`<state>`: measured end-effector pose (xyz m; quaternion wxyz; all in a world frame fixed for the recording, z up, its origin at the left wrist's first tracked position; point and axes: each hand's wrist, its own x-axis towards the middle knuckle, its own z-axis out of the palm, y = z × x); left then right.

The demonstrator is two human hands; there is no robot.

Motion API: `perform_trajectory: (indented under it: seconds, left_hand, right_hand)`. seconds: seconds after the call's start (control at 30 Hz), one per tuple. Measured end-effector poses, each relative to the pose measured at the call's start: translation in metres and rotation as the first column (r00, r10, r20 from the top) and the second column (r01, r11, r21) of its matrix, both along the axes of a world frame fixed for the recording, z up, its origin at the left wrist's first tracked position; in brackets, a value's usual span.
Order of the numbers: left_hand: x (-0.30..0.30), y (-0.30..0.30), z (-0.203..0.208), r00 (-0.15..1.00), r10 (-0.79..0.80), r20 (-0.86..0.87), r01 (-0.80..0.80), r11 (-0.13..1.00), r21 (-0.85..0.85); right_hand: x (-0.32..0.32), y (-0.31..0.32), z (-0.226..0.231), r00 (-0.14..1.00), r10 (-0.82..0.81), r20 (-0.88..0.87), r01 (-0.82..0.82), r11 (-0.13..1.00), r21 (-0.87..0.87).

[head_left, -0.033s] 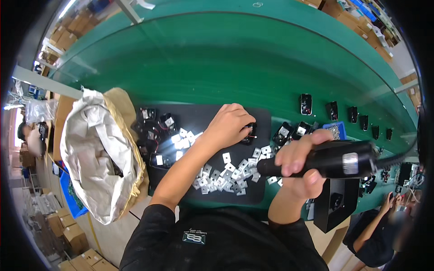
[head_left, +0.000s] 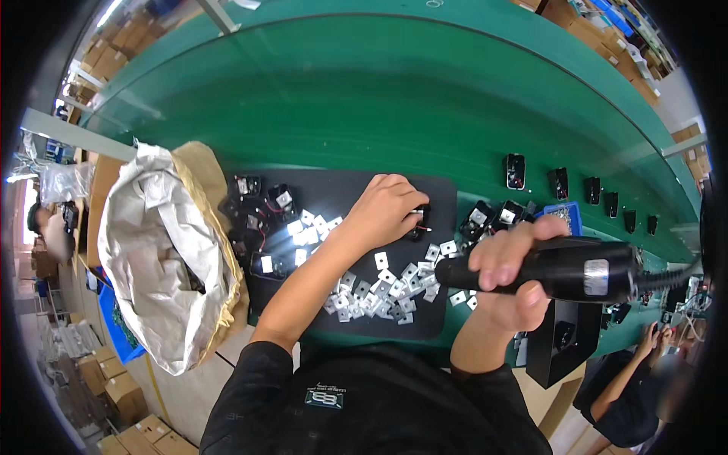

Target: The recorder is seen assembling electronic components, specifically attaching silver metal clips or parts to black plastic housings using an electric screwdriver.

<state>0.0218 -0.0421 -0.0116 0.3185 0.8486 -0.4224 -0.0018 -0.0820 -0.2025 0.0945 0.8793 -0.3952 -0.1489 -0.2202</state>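
Note:
My left hand [head_left: 388,211] rests at the upper middle of the dark mat [head_left: 430,324], its fingers closed over a small black housing [head_left: 419,221]. Most of that housing is hidden under the hand; a short wire end pokes out on its right. In my right hand [head_left: 506,262] is a black electric screwdriver [head_left: 572,269], held nearly level with its cord leading off to the right. The tip end points left, above the mat's right edge. Below my left hand lies a heap of small silver square plates [head_left: 379,296], each with a hole.
A large pale sack [head_left: 171,258] stands open at the left. Several black housings with wires [head_left: 280,199] sit at the mat's upper left; others [head_left: 516,173] stand along the green bench [head_left: 318,106]. A blue screw tray [head_left: 578,220], a black box [head_left: 540,364] and another person [head_left: 618,394] are rightward.
My right hand and the electric screwdriver have shifted slightly to the right. My left hand stays on the black housing. The whole view has moved a little.

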Motion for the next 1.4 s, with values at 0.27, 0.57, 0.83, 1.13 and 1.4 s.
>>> perform_trajectory:
  seconds: [0.27, 0.57, 0.83, 1.13, 1.4]
  left_hand:
    - [-0.02, 0.024, -0.011, 0.997, -0.048, -0.06, 0.045, 0.998, -0.045]
    - [-0.02, 0.018, -0.029, 0.994, -0.034, -0.102, 0.021, 0.991, -0.132]
    - [-0.017, 0.021, -0.032, 0.993, -0.024, -0.117, 0.007, 0.989, -0.144]
    - [-0.016, 0.023, -0.034, 0.99, -0.027, -0.137, 0.006, 0.988, -0.152]
    - [-0.014, 0.024, -0.036, 0.988, -0.038, -0.15, 0.012, 0.986, -0.169]
  right_hand:
    - [0.013, 0.01, -0.021, 0.974, -0.221, 0.042, 0.225, 0.964, -0.144]
    - [0.037, 0.03, -0.05, 0.917, -0.399, -0.007, 0.387, 0.894, -0.226]
    - [0.047, 0.034, -0.06, 0.903, -0.428, -0.026, 0.402, 0.867, -0.295]
    - [0.047, 0.036, -0.065, 0.902, -0.429, -0.052, 0.378, 0.841, -0.388]
    - [0.049, 0.035, -0.069, 0.903, -0.425, -0.057, 0.37, 0.84, -0.396]
